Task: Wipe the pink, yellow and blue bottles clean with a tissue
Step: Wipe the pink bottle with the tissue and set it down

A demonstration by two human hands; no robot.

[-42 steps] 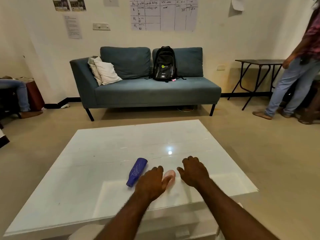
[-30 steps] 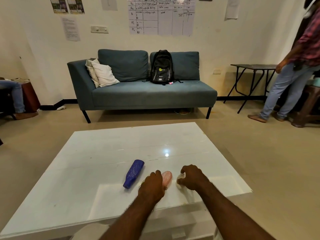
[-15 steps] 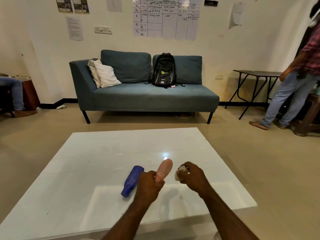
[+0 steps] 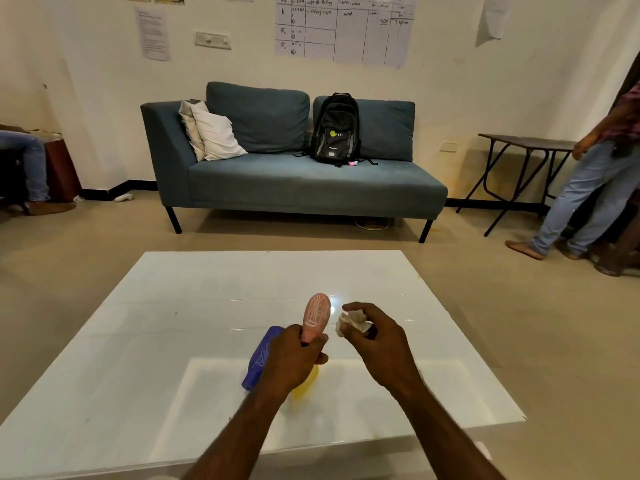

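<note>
Pink bottle (image 4: 317,315) held up above white table (image 4: 173,306), tilted slightly, white scribbles on side. Left hand (image 4: 289,358) curled round its lower end. Right hand (image 4: 377,337) pinches crumpled tissue (image 4: 351,322) just beside bottle, not touching it. Blue bottle (image 4: 259,358) lies on table, partly behind left hand. Yellow patch under that hand is probably yellow bottle (image 4: 306,381), mostly hidden. Sofa (image 4: 311,188) with backpack (image 4: 335,129) beyond.

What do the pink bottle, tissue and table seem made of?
The pink bottle looks like matte plastic: no sheen, white scribbles on it. The tissue is soft white paper, crumpled. The table has a glossy white top, glass or lacquer, mirroring a light.
</note>
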